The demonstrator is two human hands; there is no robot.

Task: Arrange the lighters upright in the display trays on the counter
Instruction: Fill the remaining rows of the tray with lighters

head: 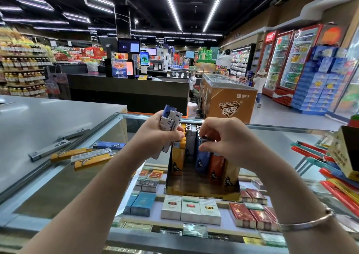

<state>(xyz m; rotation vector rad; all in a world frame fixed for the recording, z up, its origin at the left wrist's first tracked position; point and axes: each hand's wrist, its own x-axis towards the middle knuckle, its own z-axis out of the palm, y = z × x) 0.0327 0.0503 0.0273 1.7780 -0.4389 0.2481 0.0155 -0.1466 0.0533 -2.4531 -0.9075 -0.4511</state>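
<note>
A dark display tray with a yellow front edge stands on the glass counter. Several lighters stand upright in it, yellow, blue, orange and gold. My left hand grips a bundle of lighters just above the tray's left side. To the right, my right hand hovers over the blue and orange lighters, its fingertips pinching the top of one lighter in the tray. Several loose lighters lie flat on the counter at the left.
The glass counter shows cigarette packs beneath it. A yellow box and red and teal long lighters sit at the right edge. A grey countertop lies at the left. Checkout desk, freezer and drink fridges stand beyond.
</note>
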